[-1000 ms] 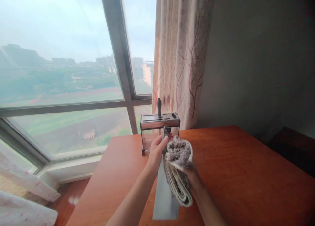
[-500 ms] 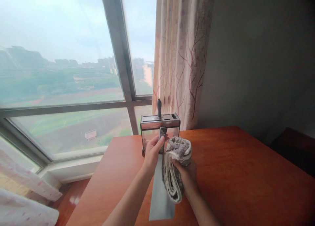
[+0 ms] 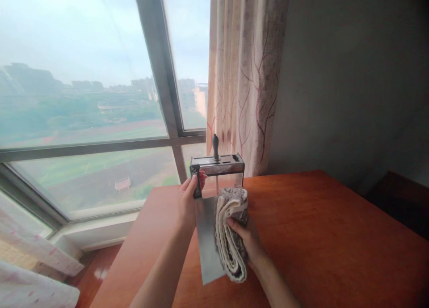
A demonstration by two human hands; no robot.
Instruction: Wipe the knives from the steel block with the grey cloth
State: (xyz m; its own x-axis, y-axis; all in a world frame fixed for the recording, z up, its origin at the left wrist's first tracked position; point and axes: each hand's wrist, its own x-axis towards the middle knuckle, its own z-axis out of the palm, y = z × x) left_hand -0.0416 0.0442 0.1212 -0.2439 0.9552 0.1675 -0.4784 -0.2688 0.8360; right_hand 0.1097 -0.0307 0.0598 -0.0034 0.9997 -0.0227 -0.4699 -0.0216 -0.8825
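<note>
My left hand (image 3: 189, 196) is closed around the dark handle of a cleaver (image 3: 208, 241), whose broad steel blade points down toward me above the table. In my right hand (image 3: 250, 241) is a thick folded towel (image 3: 234, 232), grey and cream, with the thumb pressed on its layers. The towel lies against the blade's right side and covers part of it. Behind both hands stands a knife block (image 3: 217, 165) with clear sides and a slotted metal top. One black-handled tool (image 3: 215, 147) sticks up from it.
The reddish-brown wooden table (image 3: 318, 236) spreads under my hands and to the right. Beyond its left edge are a large window (image 3: 83, 142) and a low white sill (image 3: 97, 229). A patterned curtain (image 3: 246, 75) hangs behind the knife block.
The cleaver's handle has moved left with my left hand, and the blade now tilts and shows more of its face. The towel has shifted slightly left in my right hand.
</note>
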